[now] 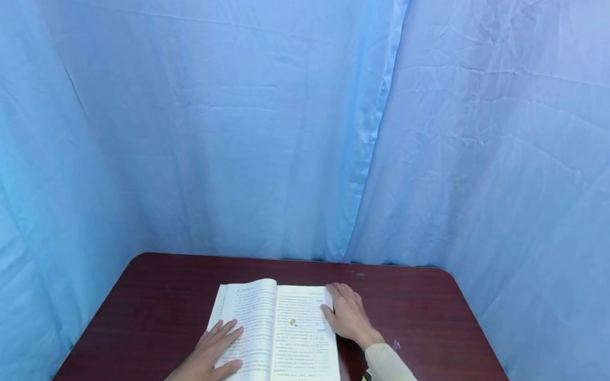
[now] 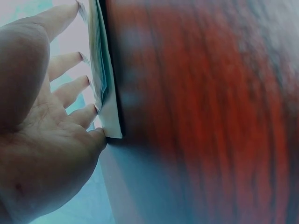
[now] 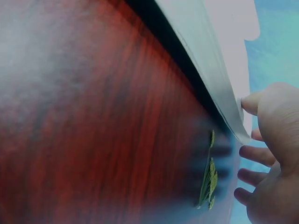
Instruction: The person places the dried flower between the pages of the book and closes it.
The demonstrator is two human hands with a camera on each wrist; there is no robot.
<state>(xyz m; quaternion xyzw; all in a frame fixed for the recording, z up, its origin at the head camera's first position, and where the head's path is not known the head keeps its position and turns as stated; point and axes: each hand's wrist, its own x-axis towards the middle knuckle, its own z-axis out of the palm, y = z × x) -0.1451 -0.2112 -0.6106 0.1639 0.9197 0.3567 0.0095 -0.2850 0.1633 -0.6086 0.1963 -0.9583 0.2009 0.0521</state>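
I'm resting my left hand (image 1: 208, 353) on the left page of the open book (image 1: 273, 340), its fingers spreading wide and gripping nothing. I'm laying my right hand (image 1: 348, 317) over the book's far right corner, thumb touching the page margin, the other fingers reaching past the edge; it too is looking wide, though I'm not managing to tell whether a leaf is catching under the thumb. The book is lying on the surface (image 1: 423, 314) between the hands, its left leaves bowing up toward the spine.

A small yellow sprig (image 1: 292, 322) is sitting loose on the book's right page, and that is worrying me most: a brisk lift of that side would probably be tipping it off or folding it crooked. Easing off the left side could be letting those bowed leaves spring over it.

In the right wrist view, a greenish sprig (image 3: 212, 179) is lying just beside the book's corner, where straying fingertips could be sweeping it away. Right of the book, a tiny purple piece (image 1: 396, 344) is lying near the right sleeve (image 1: 401, 377), which could be dragging it. Beyond the book, blue curtains (image 1: 255, 152) are hanging.
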